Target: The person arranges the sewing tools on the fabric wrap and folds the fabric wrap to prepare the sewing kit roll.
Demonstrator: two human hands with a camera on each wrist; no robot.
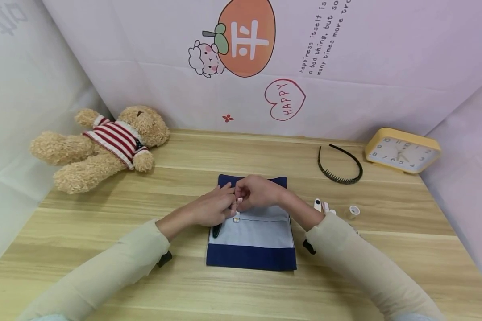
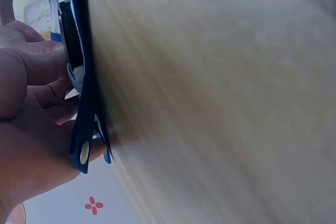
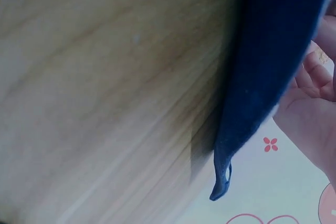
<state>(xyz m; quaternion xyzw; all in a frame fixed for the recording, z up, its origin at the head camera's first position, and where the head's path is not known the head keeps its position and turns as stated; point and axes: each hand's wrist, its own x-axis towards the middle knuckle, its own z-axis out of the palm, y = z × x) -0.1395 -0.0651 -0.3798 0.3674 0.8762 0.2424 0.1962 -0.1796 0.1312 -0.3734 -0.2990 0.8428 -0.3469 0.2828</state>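
Observation:
A navy-edged cloth pouch (image 1: 251, 255) with a pale blue inside lies spread on the table. Over its upper left part, a small white strip (image 1: 236, 218) with a printed end stands between the hands. My right hand (image 1: 261, 191) pinches its upper end with curled fingers. From the left, my left hand (image 1: 213, 208) reaches over the cloth, its thumb and index finger pinching at the strip. A black slender object (image 1: 216, 230) sits at the pouch's left edge; in the left wrist view a white band crosses its end. The right fingertips are partly hidden.
Right of the pouch lie small white items (image 1: 317, 205) and a spool (image 1: 353, 211), partly behind the right sleeve. Farther back are a black headband (image 1: 341, 180) and a yellow clock (image 1: 403, 150). A teddy bear (image 1: 108, 147) lies at the back left.

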